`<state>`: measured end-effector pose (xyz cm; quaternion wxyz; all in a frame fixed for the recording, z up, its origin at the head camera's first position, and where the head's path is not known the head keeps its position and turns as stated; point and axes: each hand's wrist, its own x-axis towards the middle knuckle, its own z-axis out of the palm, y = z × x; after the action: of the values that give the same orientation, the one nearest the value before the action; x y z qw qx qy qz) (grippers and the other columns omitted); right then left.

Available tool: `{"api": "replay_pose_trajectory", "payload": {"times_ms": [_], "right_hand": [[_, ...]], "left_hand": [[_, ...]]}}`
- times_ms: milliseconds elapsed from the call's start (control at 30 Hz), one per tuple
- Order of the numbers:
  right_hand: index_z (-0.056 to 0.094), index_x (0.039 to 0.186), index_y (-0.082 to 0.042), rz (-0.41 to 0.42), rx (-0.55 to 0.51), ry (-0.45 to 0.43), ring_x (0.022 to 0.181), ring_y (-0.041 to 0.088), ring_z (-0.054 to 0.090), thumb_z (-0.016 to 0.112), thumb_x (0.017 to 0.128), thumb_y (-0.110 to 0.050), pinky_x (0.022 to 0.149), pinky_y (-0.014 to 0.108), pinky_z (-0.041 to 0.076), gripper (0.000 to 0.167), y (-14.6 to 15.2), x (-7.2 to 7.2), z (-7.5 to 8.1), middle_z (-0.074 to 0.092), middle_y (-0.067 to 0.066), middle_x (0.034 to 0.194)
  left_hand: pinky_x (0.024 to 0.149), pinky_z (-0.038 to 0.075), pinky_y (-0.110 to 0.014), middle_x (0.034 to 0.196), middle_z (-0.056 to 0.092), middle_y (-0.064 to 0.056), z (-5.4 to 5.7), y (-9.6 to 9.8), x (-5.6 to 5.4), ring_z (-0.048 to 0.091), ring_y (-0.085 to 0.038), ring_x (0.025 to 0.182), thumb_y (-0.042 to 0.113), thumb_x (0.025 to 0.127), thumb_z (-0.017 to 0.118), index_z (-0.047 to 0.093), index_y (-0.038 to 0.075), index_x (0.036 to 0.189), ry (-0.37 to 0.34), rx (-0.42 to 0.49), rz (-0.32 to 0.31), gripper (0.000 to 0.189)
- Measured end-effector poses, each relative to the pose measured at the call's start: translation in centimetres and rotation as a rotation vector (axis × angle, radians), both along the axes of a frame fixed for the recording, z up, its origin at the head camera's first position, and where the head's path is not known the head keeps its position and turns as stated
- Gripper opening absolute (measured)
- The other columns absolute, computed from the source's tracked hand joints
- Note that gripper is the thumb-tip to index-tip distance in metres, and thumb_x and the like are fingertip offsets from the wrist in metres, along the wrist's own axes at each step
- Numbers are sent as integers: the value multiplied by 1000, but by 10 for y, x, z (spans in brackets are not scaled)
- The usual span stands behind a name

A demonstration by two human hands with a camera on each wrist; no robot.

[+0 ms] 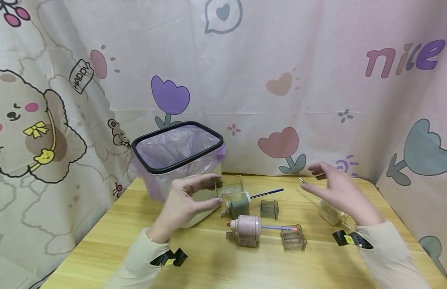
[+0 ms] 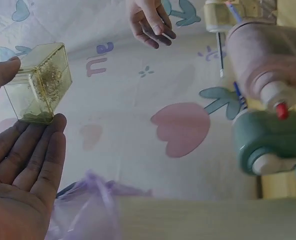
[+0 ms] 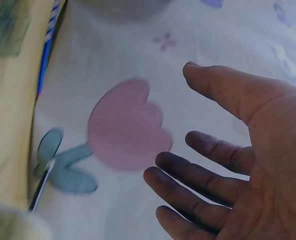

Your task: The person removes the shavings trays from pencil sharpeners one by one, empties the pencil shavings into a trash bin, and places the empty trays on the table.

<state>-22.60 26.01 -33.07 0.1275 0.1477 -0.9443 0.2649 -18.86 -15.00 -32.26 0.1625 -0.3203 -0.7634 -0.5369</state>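
Observation:
My left hand grips a clear plastic shavings drawer between thumb and fingers, raised above the table beside the bin. Pencil shavings show through its wall in the left wrist view. Just behind and below it stands a green pencil sharpener with a dark blue pencil in it. My right hand hovers on the right with fingers spread and nothing in them. Under that hand is a cream pencil sharpener, partly hidden; a pencil tip shows by the thumb.
At the back left stands a bin with a black rim and a purple bag. A pink pencil sharpener holding a lilac pencil sits mid-table. Two more clear drawers lie to the right of the sharpeners. A printed curtain hangs behind.

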Motion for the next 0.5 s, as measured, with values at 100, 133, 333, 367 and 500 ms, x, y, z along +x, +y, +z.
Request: {"api": "replay_pose_trajectory", "payload": {"times_ms": [100,133,333,367,500], "right_hand": [[59,141,-6,50,-13,7,127,44,65,76,99,-48,100,65,56,62,-16,-4,12,69,23,139],[59,140,-7,66,-19,11,127,43,66,76,99,-47,100,64,56,60,-20,-5,16,69,22,138],[60,139,-11,121,-39,0,126,36,67,76,99,-49,104,59,55,58,-44,-11,36,71,16,134],[60,139,-12,126,-39,-5,127,36,67,75,99,-49,105,59,55,57,-47,-11,39,71,16,135],[59,139,-13,154,-41,-8,128,36,66,77,99,-46,106,59,54,55,-62,-14,48,70,14,137]], "left_hand": [[101,61,-27,120,80,-16,9,-7,2,77,-13,105,-7,78,90,75,-1,129,13,35,2,54],[100,62,-27,120,80,-17,12,-9,3,77,-12,105,-8,78,90,74,0,129,23,43,6,54],[89,66,-33,120,78,-23,30,-21,8,79,-13,104,-13,76,89,76,0,128,91,81,36,54],[87,67,-33,119,78,-24,34,-23,8,79,-13,104,-13,76,89,76,0,127,95,86,38,54],[76,67,-30,117,78,-26,47,-30,12,80,-13,102,-13,78,88,76,-1,127,92,88,74,53]]}}
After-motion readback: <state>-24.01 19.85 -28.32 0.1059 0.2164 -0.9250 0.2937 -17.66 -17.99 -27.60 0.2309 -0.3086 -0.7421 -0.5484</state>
